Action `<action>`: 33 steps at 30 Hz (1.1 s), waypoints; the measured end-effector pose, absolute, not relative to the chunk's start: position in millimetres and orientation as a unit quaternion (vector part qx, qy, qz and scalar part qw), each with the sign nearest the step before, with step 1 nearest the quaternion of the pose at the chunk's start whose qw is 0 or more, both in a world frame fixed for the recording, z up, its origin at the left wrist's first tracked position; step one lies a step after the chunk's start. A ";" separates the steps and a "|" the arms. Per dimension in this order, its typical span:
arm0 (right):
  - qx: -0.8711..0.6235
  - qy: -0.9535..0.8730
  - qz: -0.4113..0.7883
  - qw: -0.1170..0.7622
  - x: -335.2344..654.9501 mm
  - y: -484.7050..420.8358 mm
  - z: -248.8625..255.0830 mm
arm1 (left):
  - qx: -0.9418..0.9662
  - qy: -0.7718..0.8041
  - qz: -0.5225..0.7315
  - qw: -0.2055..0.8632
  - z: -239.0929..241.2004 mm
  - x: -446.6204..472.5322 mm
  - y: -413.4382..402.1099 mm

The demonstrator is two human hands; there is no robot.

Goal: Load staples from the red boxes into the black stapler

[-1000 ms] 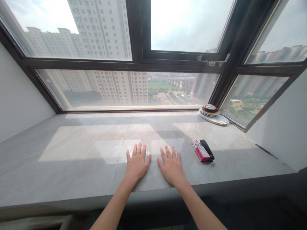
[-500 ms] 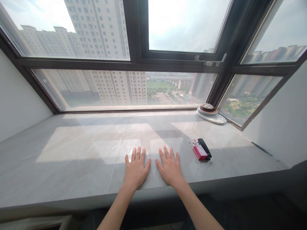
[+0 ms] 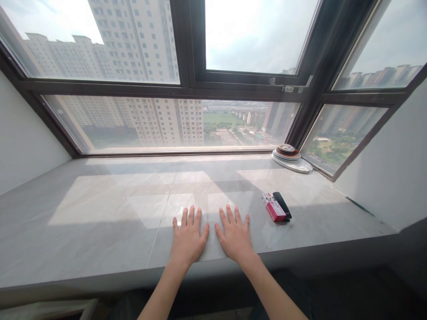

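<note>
My left hand [image 3: 188,240] lies palm down on the grey marble-look window sill [image 3: 110,240], fingers spread and holding nothing. Beside it, a short gap away, my right hand [image 3: 236,238] rests flat in the same way, its fingers apart. To the right of my right hand lies a small pink and white box [image 3: 274,209]. Against the box's right side is a black object [image 3: 282,206], probably a stapler, though its kind is not certain. Neither hand touches these two things.
A stack of plates [image 3: 288,154] sits in the far right corner of the sill. Dark window frames [image 3: 185,91] rise behind the sill, with a metal latch [image 3: 288,88] on one pane. White walls [image 3: 376,160] close off both ends. The sill's front edge [image 3: 110,275] runs below my wrists.
The view has shifted very slightly, so things on the right appear a little further left. Both hands stay flat on the sill, and nothing was picked up or put down.
</note>
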State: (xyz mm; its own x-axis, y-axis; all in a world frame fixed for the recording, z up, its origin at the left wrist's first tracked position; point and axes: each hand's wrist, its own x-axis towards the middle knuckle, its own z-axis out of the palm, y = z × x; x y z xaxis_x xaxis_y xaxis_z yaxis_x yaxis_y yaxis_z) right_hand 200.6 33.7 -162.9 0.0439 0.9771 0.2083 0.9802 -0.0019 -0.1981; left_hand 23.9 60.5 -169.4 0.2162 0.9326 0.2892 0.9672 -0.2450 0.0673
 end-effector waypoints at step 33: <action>-0.720 -0.506 0.280 0.384 435.0 42.5 -96.4 | -0.792 -0.590 -0.151 0.031 -165.7 20.9 47.1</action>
